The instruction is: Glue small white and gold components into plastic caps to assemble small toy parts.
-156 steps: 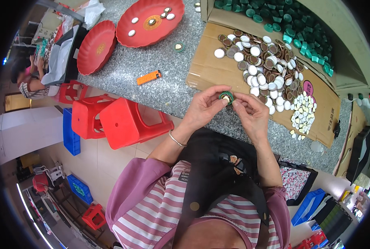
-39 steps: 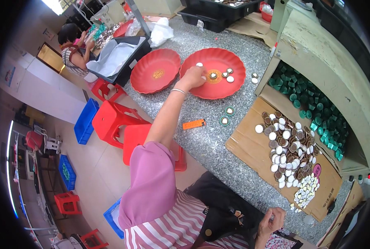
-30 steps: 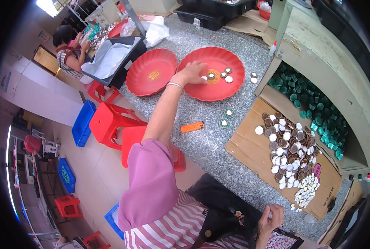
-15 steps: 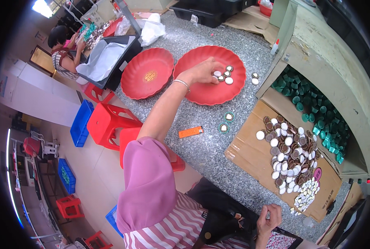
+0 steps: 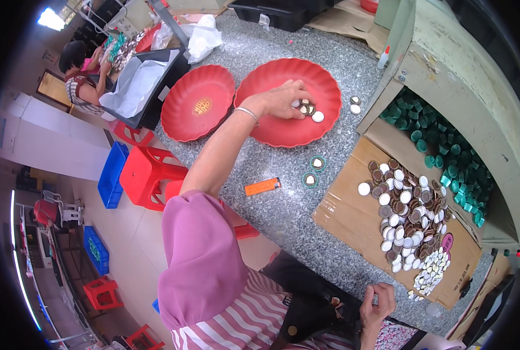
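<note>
My left hand [image 5: 284, 100] reaches into the right-hand red scalloped plate [image 5: 271, 135]. Its fingers are bent and closed about a small cluster of round discs [image 5: 306, 107], dark-rimmed with pale tops. Part of the cluster is hidden by the fingers. Just beside it on the plate lies a single white disc [image 5: 318, 116]. Down by my lap, my right hand [image 5: 378, 304] is loosely curled, a gap between thumb and fingers and nothing visible in it. Two green fluted cups [image 5: 311, 179], each with a pale piece inside, sit on the speckled counter between my hands.
A second red plate [image 5: 181, 119] adjoins on the left. An orange lighter-like item [image 5: 262, 186] lies on the counter. Brown and white discs [image 5: 409, 216] are heaped on cardboard [image 5: 344, 201], beside a bin of green cups [image 5: 441, 137]. Another person [image 5: 84, 81] works at far left.
My left hand has drawn the discs on the plate closer together and to the left, leaving one white disc apart. The right hand stays put. The whole view has shifted slightly.
</note>
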Tool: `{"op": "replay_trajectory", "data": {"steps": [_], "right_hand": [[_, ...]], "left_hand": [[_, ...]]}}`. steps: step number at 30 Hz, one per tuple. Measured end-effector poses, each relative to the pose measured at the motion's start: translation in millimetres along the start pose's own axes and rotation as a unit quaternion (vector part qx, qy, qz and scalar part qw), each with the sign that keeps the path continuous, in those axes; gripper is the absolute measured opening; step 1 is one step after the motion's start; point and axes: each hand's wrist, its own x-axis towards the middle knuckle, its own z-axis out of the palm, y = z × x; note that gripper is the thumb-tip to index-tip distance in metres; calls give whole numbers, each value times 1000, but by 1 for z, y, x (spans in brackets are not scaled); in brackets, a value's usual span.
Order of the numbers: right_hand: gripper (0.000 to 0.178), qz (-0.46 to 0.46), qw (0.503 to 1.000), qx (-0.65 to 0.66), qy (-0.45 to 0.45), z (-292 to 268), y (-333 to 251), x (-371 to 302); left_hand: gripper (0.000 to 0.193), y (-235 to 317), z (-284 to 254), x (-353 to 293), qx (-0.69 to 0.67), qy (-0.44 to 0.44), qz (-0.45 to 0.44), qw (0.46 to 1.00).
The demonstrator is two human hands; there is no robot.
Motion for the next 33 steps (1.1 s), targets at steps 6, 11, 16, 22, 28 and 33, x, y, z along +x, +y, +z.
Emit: {"op": "replay_trajectory", "data": {"steps": [6,11,16,22,28,33], "right_hand": [[8,-38,999,23,2,6,3,8],[8,-55,998,22,14,7,3,8],[8,-42,999,30,13,4,6,-5],[9,-46,998,46,15,8,1,-3],[12,-75,992,96,-8,25,-6,19],[27,-143,989,20,-11,47,-15,55]], "left_hand": [[32,23,15,6,71,92,41,992],[18,48,9,15,78,-7,-13,997],[16,57,14,-5,-45,203,64,976],[21,117,29,-36,-35,399,190,896],[23,171,62,-60,-78,350,231,904],[16,195,105,-78,-6,246,276,929]]}}
